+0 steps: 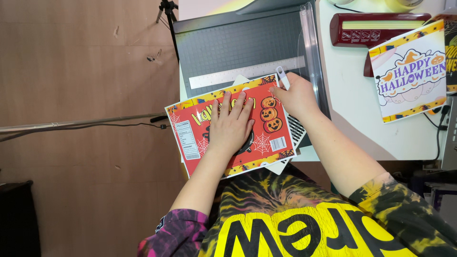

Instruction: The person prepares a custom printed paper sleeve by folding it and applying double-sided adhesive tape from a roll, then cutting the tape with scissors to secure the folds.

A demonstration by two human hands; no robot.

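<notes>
We see an evenly and brightly lit scene, sharp across most of the frame. The white table [352, 114] runs close to overexposure near the top right, and a pale rainbow glare streaks along the upper edge of the grey paper trimmer [238, 43]. Shadows stay soft and short. Straight lines bend slightly towards the edges.

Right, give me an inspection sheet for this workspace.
Surface: white table; grey paper trimmer on it.
Job's things: red printed sheet with pumpkins, overhanging the table edge; metal ruler above it.
Clutter: white printed sheet; dark red tool.
Grippers: left hand flat on red sheet; right hand pinching a small white tool.
Cables: black cable across floor; another at table's right.
Surroundings: wooden floor; tripod leg.
</notes>
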